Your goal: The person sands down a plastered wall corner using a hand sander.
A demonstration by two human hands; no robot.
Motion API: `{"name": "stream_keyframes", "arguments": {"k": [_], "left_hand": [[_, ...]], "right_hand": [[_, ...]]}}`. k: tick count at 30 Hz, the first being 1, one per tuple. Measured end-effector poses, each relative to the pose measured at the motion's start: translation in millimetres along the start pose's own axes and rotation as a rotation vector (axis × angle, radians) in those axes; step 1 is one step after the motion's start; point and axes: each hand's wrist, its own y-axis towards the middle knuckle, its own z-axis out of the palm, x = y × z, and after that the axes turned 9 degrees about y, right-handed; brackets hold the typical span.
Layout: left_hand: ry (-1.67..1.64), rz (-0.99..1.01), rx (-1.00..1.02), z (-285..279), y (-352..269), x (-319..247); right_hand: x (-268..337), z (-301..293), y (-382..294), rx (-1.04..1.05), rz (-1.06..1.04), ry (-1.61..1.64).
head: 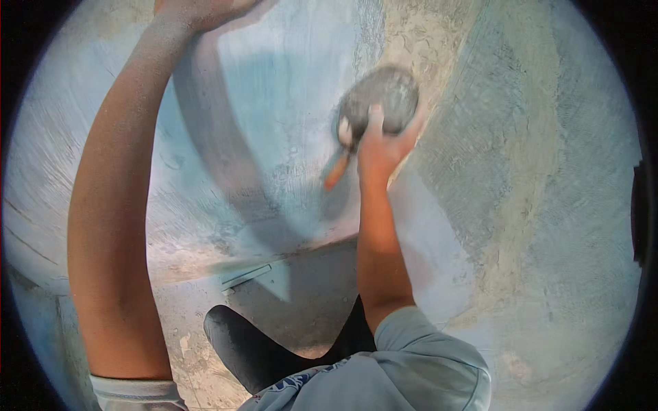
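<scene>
My right hand (385,149) grips a dark grey, shallow round bowl (393,95) by its near side, the thumb lying over the inside. A small tool with an orange-brown handle (337,172) rests against the bowl's left side, its handle pointing down and left. Motion blur hides what kind of tool it is. Behind the bowl rises a wall (288,103) with patchy blue-white paint and rough plaster. My left hand (205,13) is raised to the top edge of the view, where its fingers are cut off, so what it holds or touches is hidden.
A beige band of rough plaster (426,41) runs down between the blue-white wall and a grey-green surface (462,133) at right. Below, a thin pale strip (247,277) lies by the wall's foot. My dark-trousered knee (226,323) is close to it.
</scene>
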Motion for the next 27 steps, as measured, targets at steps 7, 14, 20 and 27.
{"name": "stream_keyframes", "arguments": {"k": [7, 14, 20, 27], "left_hand": [[-0.070, 0.005, -0.004, -5.8, 0.2, 3.2], [-0.023, -0.012, 0.030, -13.5, 2.0, -8.2], [-0.002, -0.001, 0.045, -9.4, 2.8, -5.3], [0.018, -0.042, 0.113, -20.4, 6.9, -25.4]], "right_hand": [[32.9, 21.1, 31.4, 0.047, -0.071, -0.010], [-22.1, -13.6, -18.0, 0.030, -0.069, 0.024], [21.0, 35.9, 55.3, 0.098, -0.168, 0.148], [-27.5, -21.7, -4.4, -0.009, -0.101, 0.092]]}}
